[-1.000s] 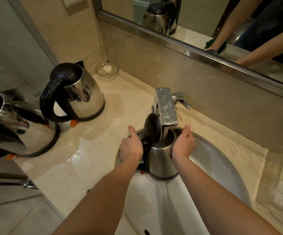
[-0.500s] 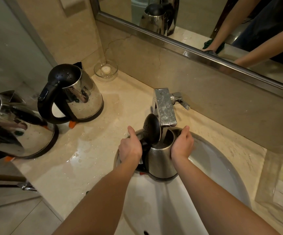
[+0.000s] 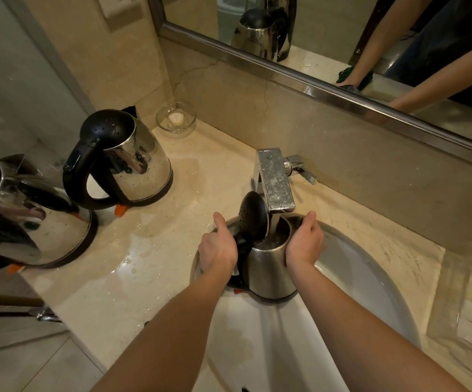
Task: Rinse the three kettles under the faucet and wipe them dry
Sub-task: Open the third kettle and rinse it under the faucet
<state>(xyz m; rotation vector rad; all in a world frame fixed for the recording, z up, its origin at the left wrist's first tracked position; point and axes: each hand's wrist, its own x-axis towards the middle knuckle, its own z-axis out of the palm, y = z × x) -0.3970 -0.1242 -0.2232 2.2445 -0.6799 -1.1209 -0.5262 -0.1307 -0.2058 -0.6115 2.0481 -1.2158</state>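
Observation:
A steel kettle [image 3: 268, 271] with its black lid [image 3: 253, 220] flipped up stands in the white sink [image 3: 370, 281], right under the square chrome faucet [image 3: 276, 182]. Water runs from the spout into the kettle's open top. My left hand [image 3: 218, 248] grips the black handle on the kettle's left side. My right hand [image 3: 304, 244] is wrapped around the right side of its steel body. A second steel kettle [image 3: 133, 162] with a shut black lid sits on the counter at the left. The third kettle [image 3: 22, 222] stands nearer, at the far left edge.
The beige counter [image 3: 150, 250] is wet around the kettles. A small glass dish [image 3: 176, 119] sits in the back corner. A clear plastic tray [image 3: 466, 304] lies right of the sink. The mirror [image 3: 342, 38] runs along the wall above.
Nothing has moved in the sink; both hands keep the same hold on the kettle under the running water. Only the camera has shifted slightly.

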